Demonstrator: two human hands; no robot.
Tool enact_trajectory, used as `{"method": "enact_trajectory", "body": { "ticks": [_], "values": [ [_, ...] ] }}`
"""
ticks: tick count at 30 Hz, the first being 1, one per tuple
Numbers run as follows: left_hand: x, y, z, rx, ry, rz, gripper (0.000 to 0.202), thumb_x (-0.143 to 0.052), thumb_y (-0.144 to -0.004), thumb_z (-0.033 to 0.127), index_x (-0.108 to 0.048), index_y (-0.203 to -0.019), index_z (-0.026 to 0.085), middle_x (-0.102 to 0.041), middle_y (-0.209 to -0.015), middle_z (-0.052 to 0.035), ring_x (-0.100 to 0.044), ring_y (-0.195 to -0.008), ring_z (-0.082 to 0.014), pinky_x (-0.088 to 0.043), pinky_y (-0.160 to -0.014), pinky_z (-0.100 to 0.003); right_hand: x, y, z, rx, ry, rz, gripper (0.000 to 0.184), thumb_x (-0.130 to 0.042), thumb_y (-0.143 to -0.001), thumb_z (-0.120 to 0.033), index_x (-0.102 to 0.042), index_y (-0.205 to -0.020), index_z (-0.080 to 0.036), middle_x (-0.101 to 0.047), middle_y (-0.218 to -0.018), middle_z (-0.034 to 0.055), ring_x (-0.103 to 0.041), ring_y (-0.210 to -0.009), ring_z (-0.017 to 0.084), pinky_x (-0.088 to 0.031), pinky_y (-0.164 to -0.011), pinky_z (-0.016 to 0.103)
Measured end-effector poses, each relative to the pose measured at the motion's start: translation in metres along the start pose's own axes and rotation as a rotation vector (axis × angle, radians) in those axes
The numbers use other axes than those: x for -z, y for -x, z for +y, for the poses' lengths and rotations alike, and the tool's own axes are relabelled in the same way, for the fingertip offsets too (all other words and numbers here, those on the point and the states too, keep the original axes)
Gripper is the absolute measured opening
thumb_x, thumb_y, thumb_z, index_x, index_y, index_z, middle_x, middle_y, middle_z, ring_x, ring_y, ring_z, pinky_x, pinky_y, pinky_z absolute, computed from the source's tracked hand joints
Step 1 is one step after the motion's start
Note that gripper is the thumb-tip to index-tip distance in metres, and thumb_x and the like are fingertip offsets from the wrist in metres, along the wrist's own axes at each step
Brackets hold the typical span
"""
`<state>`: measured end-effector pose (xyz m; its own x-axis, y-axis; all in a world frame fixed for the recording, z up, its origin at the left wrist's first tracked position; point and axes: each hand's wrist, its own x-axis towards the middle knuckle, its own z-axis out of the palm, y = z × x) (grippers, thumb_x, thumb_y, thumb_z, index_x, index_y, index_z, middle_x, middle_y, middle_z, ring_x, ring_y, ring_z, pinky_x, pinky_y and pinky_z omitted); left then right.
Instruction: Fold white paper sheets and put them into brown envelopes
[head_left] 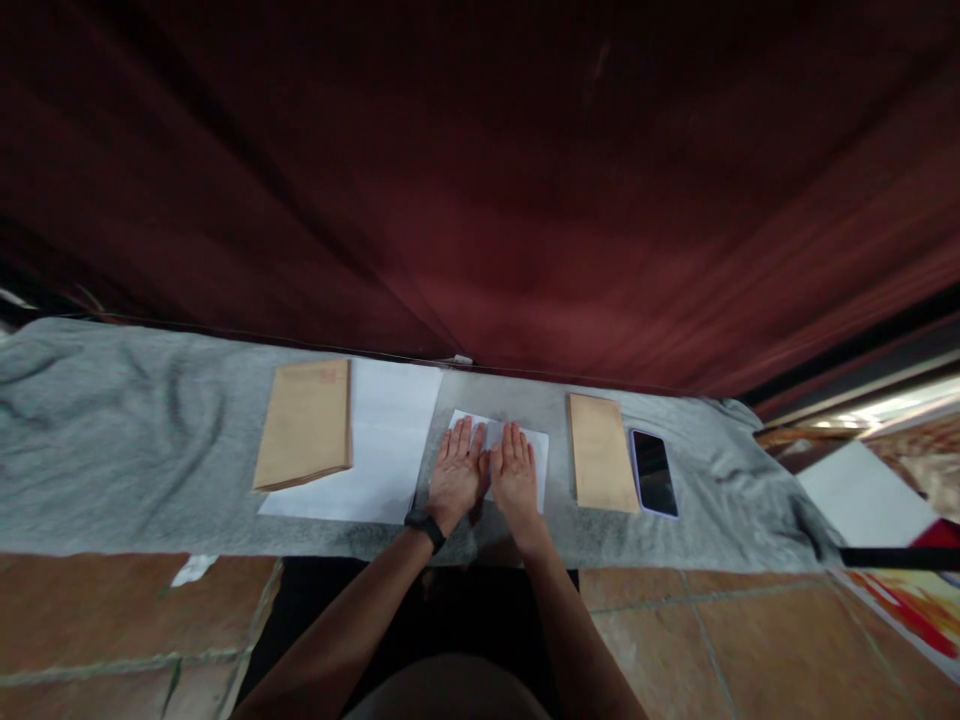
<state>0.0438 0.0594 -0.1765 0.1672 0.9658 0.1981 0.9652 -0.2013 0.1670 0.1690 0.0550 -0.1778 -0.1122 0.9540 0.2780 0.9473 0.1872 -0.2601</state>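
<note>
Both my hands lie flat on a folded sheet of white paper [540, 455] in the middle of the grey cloth. My left hand [459, 465], with a dark band on its wrist, covers the left part of the paper, fingers stretched forward. Beside it my right hand [515, 475] presses palm down on the right part, its fingers straight and close together. The thumbs nearly meet. Most of the paper is hidden under the hands. To the left, a stack of brown envelopes [306, 422] rests on larger white sheets [394, 430].
Right of my hands lie more brown envelopes [602, 452] and a phone [654, 472] with a purple case. The grey cloth [150, 430] covers a long narrow surface. A dark red panel [480, 200] rises behind it. A paper scrap [193, 569] lies below on the tiled floor.
</note>
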Motion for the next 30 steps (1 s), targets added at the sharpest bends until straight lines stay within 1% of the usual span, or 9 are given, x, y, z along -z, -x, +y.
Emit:
{"method": "enact_trajectory", "body": {
  "ticks": [3,5,9,12,16,20,24,26,30],
  "values": [
    [-0.001,0.001,-0.003,-0.027,-0.022,-0.006,0.061,-0.037,-0.097,0.018,-0.030,-0.157,0.014,-0.026,-0.165,-0.0147,-0.019,-0.154,-0.0267,-0.021,-0.125,-0.048,-0.005,-0.007,-0.014,0.060,-0.009,-0.049,0.049,-0.027,-0.106,-0.027,-0.046,-0.148,-0.008,-0.044,-0.155,0.0182,-0.033,-0.149,0.023,-0.028,-0.120,0.047],
    [-0.001,0.001,-0.003,-0.031,-0.023,0.004,0.060,-0.036,-0.098,0.017,-0.030,-0.157,0.015,-0.026,-0.165,-0.0142,-0.020,-0.154,-0.0261,-0.021,-0.125,-0.048,-0.007,-0.008,-0.014,0.064,0.014,-0.051,0.048,-0.029,-0.106,-0.027,-0.048,-0.147,-0.008,-0.045,-0.154,0.0184,-0.033,-0.148,0.024,-0.026,-0.121,0.048],
    [0.001,0.001,0.000,-0.012,0.003,0.031,0.056,-0.037,-0.100,0.026,-0.035,-0.155,0.016,-0.029,-0.163,-0.0150,-0.024,-0.153,-0.0280,-0.021,-0.124,-0.050,-0.004,-0.005,0.001,0.055,0.067,-0.008,0.048,-0.031,-0.106,-0.029,-0.049,-0.146,-0.008,-0.042,-0.156,0.0197,-0.035,-0.148,0.026,-0.027,-0.120,0.050],
    [0.003,0.000,0.001,0.001,0.020,0.040,0.055,-0.038,-0.101,0.031,-0.039,-0.154,0.016,-0.031,-0.163,-0.0154,-0.026,-0.152,-0.0292,-0.022,-0.123,-0.049,-0.002,0.000,0.015,0.044,0.101,0.059,0.051,-0.030,-0.107,-0.029,-0.045,-0.148,-0.004,-0.041,-0.155,0.0223,-0.035,-0.148,0.028,-0.028,-0.119,0.051],
    [0.003,0.000,0.001,0.003,0.027,0.050,0.054,-0.038,-0.101,0.031,-0.040,-0.153,0.016,-0.030,-0.163,-0.0155,-0.026,-0.152,-0.0293,-0.022,-0.123,-0.048,0.000,0.009,0.028,-0.014,0.133,0.125,0.055,-0.030,-0.107,-0.033,-0.039,-0.150,-0.001,-0.043,-0.153,0.0248,-0.037,-0.146,0.031,-0.031,-0.117,0.051],
    [-0.001,-0.001,0.005,0.020,0.031,0.054,0.054,-0.036,-0.101,0.030,-0.040,-0.153,0.014,-0.030,-0.163,-0.0145,-0.024,-0.152,-0.0292,-0.022,-0.124,-0.050,0.002,0.014,0.032,-0.029,0.143,0.136,0.056,-0.031,-0.107,-0.034,-0.037,-0.152,0.000,-0.042,-0.153,0.0249,-0.034,-0.147,0.032,-0.031,-0.117,0.051],
    [-0.006,-0.007,0.020,-0.122,0.095,0.016,0.051,-0.032,-0.102,0.029,-0.043,-0.151,0.016,-0.036,-0.161,-0.0072,-0.026,-0.152,-0.0234,-0.022,-0.125,-0.046,0.003,0.015,0.032,-0.042,0.145,0.086,0.056,-0.032,-0.106,-0.031,-0.036,-0.152,0.001,-0.039,-0.155,0.0253,-0.032,-0.149,0.032,-0.028,-0.118,0.051],
    [-0.009,-0.012,0.027,-0.189,0.115,-0.005,0.051,-0.031,-0.103,0.030,-0.043,-0.151,0.016,-0.039,-0.160,-0.0058,-0.028,-0.151,-0.0217,-0.021,-0.125,-0.046,0.003,0.014,0.031,-0.051,0.135,0.057,0.054,-0.032,-0.105,-0.027,-0.036,-0.153,-0.001,-0.038,-0.156,0.0243,-0.031,-0.149,0.031,-0.027,-0.119,0.051],
    [-0.011,-0.022,0.024,-0.165,0.111,0.006,0.054,-0.032,-0.102,0.033,-0.042,-0.151,0.012,-0.039,-0.160,-0.0088,-0.028,-0.151,-0.0219,-0.019,-0.126,-0.045,0.004,0.013,0.031,-0.070,0.118,0.057,0.055,-0.031,-0.105,-0.028,-0.036,-0.153,-0.002,-0.038,-0.157,0.0231,-0.032,-0.149,0.030,-0.028,-0.118,0.051]
  ]
}}
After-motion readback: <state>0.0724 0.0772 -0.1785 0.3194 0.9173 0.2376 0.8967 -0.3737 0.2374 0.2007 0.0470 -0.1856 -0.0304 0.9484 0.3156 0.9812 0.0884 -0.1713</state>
